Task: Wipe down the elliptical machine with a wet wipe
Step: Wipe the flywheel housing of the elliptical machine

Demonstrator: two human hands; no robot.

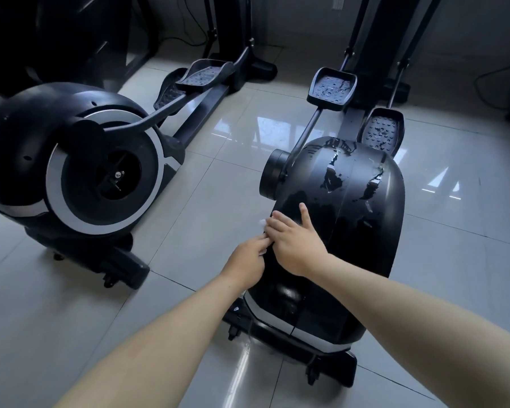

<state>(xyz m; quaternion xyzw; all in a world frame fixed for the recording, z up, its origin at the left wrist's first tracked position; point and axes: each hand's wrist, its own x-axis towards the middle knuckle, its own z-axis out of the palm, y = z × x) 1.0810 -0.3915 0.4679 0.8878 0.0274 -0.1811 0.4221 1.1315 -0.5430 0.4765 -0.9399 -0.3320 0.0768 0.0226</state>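
On the left flank of the elliptical machine [362, 240], down at the big black flywheel cover, both hands are working w/ the wet wipe [261, 222]. Right hand [295, 242] lies flat on the cover, fingers straight and a bit spread, thumb sticking up toward the top, pressing the wipe against the plastic. You only see a couple of white scraps of the wipe poking out, one just past the right fingertips and one down by the left hand [248, 257], the rest is hidden under the palms. Left hand is right beside the right one, touching it, fingers curled and pinching the lower edge of the wipe afaict. Top of the cover has shiny wet streaks [333, 172] running down both sides of the center seam. Crank disc [273, 172] sticks out on the left side of the cover, above the hands, and the two pedals [331, 88] sit farther back, also w/ droplets on them. Second elliptical [71, 172] w/ a silver ring on its wheel stands to the person's left, well apart. Glossy light floor tiles [206, 201] underneath, some cables [189, 30] along the back wall.
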